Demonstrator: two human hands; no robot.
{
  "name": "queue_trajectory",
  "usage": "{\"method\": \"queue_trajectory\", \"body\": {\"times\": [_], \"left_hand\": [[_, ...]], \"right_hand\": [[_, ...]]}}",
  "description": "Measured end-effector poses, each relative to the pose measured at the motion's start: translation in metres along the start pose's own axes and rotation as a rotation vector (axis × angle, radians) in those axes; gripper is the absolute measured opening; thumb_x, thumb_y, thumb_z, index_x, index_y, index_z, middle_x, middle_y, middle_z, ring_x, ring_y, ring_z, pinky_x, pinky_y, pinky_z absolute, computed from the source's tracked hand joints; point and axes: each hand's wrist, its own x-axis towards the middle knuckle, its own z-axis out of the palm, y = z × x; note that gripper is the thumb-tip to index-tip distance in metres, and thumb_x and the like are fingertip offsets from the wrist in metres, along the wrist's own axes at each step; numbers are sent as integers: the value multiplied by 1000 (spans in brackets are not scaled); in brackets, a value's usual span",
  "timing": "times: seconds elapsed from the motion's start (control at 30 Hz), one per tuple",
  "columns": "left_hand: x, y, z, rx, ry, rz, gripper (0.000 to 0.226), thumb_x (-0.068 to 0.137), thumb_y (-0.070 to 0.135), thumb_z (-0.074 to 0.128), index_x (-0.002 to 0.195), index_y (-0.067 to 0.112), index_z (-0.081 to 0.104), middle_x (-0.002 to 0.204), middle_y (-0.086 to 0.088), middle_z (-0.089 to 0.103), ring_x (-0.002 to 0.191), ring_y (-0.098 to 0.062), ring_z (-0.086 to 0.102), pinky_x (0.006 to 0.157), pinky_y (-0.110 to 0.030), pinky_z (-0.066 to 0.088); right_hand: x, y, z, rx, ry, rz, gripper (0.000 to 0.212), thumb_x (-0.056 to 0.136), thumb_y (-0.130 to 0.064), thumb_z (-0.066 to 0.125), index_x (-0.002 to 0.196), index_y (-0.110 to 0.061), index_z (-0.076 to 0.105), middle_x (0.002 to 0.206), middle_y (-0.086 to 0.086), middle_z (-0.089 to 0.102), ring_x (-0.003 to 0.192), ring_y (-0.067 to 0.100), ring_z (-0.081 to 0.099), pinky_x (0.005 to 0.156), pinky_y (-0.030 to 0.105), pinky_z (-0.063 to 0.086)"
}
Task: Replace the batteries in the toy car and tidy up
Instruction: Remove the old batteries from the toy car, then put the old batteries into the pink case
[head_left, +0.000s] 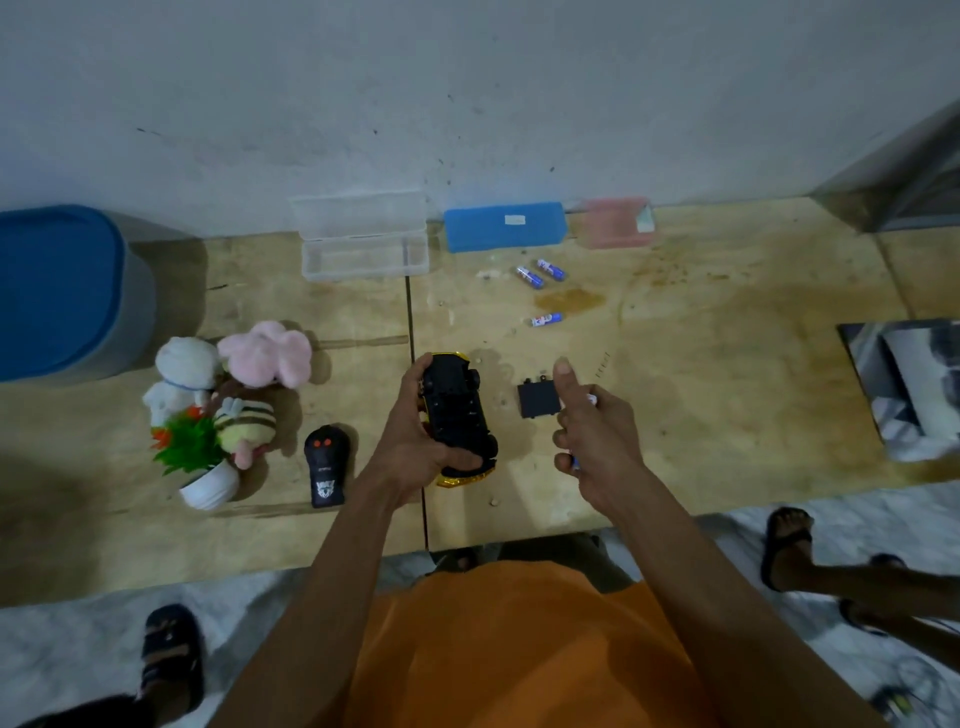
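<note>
While the wooden worktop (727, 364) carries three loose blue-and-white batteries (545, 318) towards its far edge, the left hand (415, 431) grips the upturned yellow-and-black toy car (457, 410) above its near edge. Just beside the small black battery cover (537, 397), the right hand (597, 441) curls around another battery, index finger extended.

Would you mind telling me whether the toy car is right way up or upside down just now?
Upside down: the toy car, held in the left hand, shows its black underside, and the yellow body peeks out beneath.
</note>
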Motion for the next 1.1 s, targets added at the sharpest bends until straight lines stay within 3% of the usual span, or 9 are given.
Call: {"method": "queue_trajectory", "body": {"times": [0.1,0.23,0.3,0.43,0.57,0.67,0.87,0.97,1.1], "left_hand": [[26,9,9,121,-34,0,131,53,-22,86,155,29,21,126,26,43,122,-18,51,98,-38,53],[42,10,27,187,-79,-9,122,58,-32,77,154,16,19,119,26,44,95,24,55,91,-17,50],[50,10,32,197,-61,-15,121,58,-30,78,154,16,18,118,27,43,92,29,53,90,-15,49],[63,5,32,271,-21,-58,125,59,-22,84,156,23,19,123,26,47,100,23,54,89,-11,49],[60,0,26,351,-8,-92,137,51,-5,94,158,29,15,153,-1,39,135,-17,43,112,-47,42],[65,-8,17,446,0,-87,148,34,37,90,157,43,8,155,0,37,137,-29,41,111,-56,40],[68,-14,7,541,15,-108,150,27,47,84,149,61,-3,149,-3,36,130,-33,43,107,-56,43],[70,-19,0,551,-3,-89,152,25,54,81,150,59,-5,152,-3,35,134,-33,39,112,-55,38],[66,-26,-5,564,-18,-91,151,27,53,82,150,59,-6,152,-4,37,135,-31,40,112,-56,38]], "right_hand": [[19,-11,-2,-52,17,-13,53,86,-63,64,66,-24,35,65,-2,33,49,13,26,45,25,23],[36,-10,-11,-110,-15,10,51,89,-62,61,69,-24,33,68,4,28,51,14,25,46,26,20],[44,-13,-15,-134,-37,12,50,90,-61,60,70,-25,32,68,4,27,51,13,25,47,26,21],[58,-20,-16,-155,-52,14,51,90,-61,60,70,-22,34,66,3,29,50,13,26,45,25,23],[62,-21,-15,-161,-72,16,50,89,-62,61,80,-17,41,67,4,30,54,15,28,44,24,25],[60,-23,-13,-158,-96,6,48,90,-62,60,81,-17,43,63,1,34,55,15,34,44,23,29],[39,-14,-5,-44,-93,91,46,93,-60,55,78,-17,50,64,-3,50,54,13,47,45,24,37],[28,-10,-3,39,-34,131,45,97,-55,53,70,-19,48,58,-3,48,53,13,47,46,24,38],[16,2,-14,43,45,63,37,101,-46,51,79,-17,57,60,-2,47,52,12,44,47,25,36]]}}
